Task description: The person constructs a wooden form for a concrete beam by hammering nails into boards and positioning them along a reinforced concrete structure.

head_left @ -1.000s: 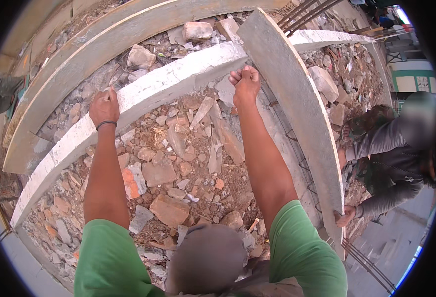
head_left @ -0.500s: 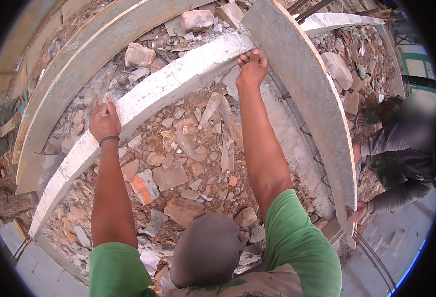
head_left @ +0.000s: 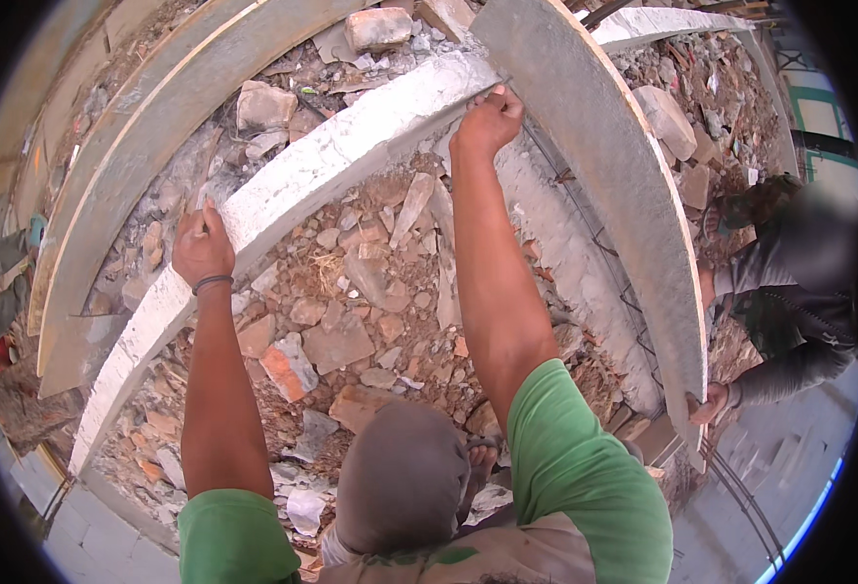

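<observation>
My left hand (head_left: 203, 243) is closed in a pinch on the pale concrete beam (head_left: 322, 151), its knuckles up; whatever it holds is too small to make out. At the beam's far end my right hand (head_left: 490, 119) has its fingers curled together, close to the edge of a long grey board (head_left: 604, 146). What lies between those fingers is hidden. The board crosses the beam's end on the right side. Another person's hand (head_left: 711, 401) grips this board's near end.
Broken brick and stone rubble (head_left: 336, 346) fills the ground between my arms. Other long grey boards (head_left: 146, 165) stand at the left. A rebar cage (head_left: 594, 234) runs beside the right board. Someone in dark clothing (head_left: 789, 282) crouches at the right.
The view has shifted slightly. My right hand has turned a little at the beam's far end, while my left stays pinched at the same place on the beam.
</observation>
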Tool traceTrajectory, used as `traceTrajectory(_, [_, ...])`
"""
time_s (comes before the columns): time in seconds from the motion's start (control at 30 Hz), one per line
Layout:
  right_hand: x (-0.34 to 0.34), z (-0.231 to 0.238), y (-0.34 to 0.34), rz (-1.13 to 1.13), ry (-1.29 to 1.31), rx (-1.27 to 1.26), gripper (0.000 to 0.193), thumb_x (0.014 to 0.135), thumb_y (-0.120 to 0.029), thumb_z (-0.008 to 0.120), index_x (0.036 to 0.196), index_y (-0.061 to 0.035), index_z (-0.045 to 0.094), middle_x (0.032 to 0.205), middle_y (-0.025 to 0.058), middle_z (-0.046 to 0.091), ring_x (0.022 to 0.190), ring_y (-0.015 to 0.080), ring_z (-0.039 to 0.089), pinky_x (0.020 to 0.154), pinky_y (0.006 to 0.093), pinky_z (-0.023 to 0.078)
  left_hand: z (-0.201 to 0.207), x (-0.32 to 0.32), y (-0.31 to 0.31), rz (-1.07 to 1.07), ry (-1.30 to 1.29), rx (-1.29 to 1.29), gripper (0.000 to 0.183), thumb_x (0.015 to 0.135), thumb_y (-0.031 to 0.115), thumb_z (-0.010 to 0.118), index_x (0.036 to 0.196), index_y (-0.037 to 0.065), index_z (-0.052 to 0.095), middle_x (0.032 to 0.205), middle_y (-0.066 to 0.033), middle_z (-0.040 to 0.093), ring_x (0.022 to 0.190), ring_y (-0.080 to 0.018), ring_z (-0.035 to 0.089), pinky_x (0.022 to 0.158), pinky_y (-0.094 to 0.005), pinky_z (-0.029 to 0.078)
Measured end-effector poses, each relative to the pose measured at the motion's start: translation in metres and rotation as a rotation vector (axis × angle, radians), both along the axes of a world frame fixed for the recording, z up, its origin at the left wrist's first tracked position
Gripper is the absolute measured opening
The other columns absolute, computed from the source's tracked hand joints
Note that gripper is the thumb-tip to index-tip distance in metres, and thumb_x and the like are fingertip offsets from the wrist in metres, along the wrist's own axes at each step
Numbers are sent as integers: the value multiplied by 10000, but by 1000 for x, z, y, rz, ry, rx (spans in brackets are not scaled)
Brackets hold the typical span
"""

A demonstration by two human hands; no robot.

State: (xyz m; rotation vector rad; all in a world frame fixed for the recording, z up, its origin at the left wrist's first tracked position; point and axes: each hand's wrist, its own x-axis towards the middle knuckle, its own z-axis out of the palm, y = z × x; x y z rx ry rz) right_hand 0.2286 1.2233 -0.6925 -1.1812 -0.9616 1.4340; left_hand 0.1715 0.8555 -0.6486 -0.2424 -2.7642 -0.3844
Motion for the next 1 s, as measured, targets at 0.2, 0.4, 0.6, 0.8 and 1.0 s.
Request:
traceTrajectory(0.2, [37, -29, -19, -22, 116, -517, 157, 965, -155, 521, 1007, -5, 504, 850, 77, 558, 725, 158, 551, 638, 284, 470, 3, -1, 4, 18, -35, -23, 339, 912, 329, 550, 779, 49, 688, 851, -147, 650, 789, -347, 622, 699, -426, 490])
traceTrajectory(0.4, [52, -2, -31, 166, -143, -166, 164, 969, -172, 521, 975, -8, 518, 745, 64, 551, 638, 132, 518, 582, 278, 454, 6, -1, 1, 0, -34, -22, 334, 911, 318, 552, 769, 46, 683, 825, -148, 637, 783, -348, 618, 687, -431, 491])
traceTrajectory(0.6, [26, 30, -6, 201, -33, 89, 151, 968, -159, 526, 918, -16, 527, 726, 50, 532, 621, 114, 496, 579, 268, 442, 5, -2, 0, 24, -63, -28, 318, 905, 318, 558, 777, 57, 688, 824, -154, 634, 782, -353, 617, 690, -437, 490])
traceTrajectory(0.8, [15, 30, 0, 170, 23, 66, 126, 973, -128, 504, 924, -14, 524, 795, 52, 535, 664, 115, 505, 589, 273, 446, -5, -4, -5, -5, 0, -38, 319, 907, 323, 555, 783, 61, 689, 835, -157, 642, 793, -352, 619, 696, -438, 490])
traceTrajectory(1.0, [9, 23, 0, 145, 34, 29, 121, 976, -124, 493, 931, -15, 522, 836, 51, 525, 704, 121, 504, 604, 284, 452, -3, -3, -6, -20, -25, -28, 320, 908, 328, 553, 778, 69, 689, 852, -143, 645, 787, -350, 619, 689, -439, 489])
